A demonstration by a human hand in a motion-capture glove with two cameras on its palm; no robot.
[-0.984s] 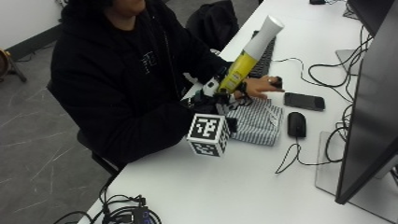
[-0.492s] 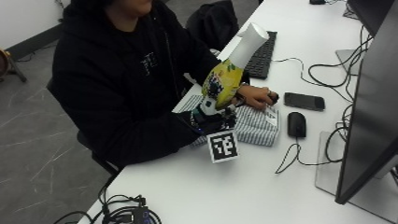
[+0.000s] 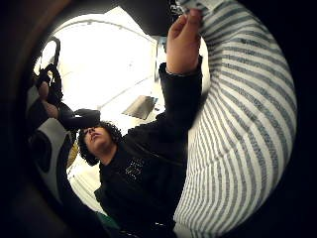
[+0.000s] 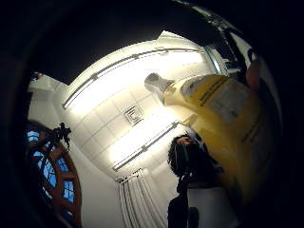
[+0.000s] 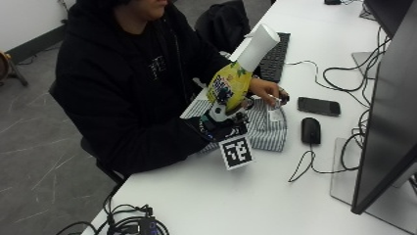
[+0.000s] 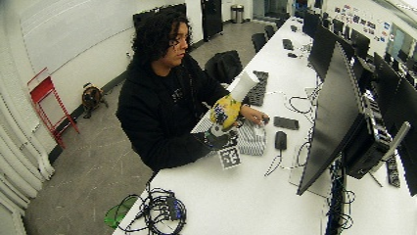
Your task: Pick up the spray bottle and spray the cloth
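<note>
From the left of the outside view we meet first the person in a black hooded top, seated at the white table [image 5: 196, 196]; their right hand [image 5: 221, 121], gloved in black, is raised just above the table's near edge, and we see its fingers wrapped around the lower body of the spray bottle [image 5: 236, 78], so the hand is closed on the bottle. The bottle rises out of the top of that grip, yellow-bodied with a white top, tilted so that its top leans up and away from the person toward the keyboard [image 5: 275, 55]; its base sits inside the hand and the rest stands clear above it; in the thumb-side palm view the yellow label [image 4: 223, 118] fills the space right beside the palm, the white neck pointing off toward the ceiling.

Just beyond and beneath the gloved hand lies the striped cloth [image 5: 264, 129], spread flat on the table; the bottle is held over its near part, not touching it. The bare left hand [image 5: 266, 91] rests on the cloth's far edge, pinching it there; the little-finger-side palm view shows that hand [image 3: 183, 39] on the striped fabric [image 3: 242, 148].

Further right lie a black phone [image 5: 318, 105] and a black mouse [image 5: 311, 130], well apart from the cloth; a monitor [image 5: 384, 107] closes the right side.
</note>
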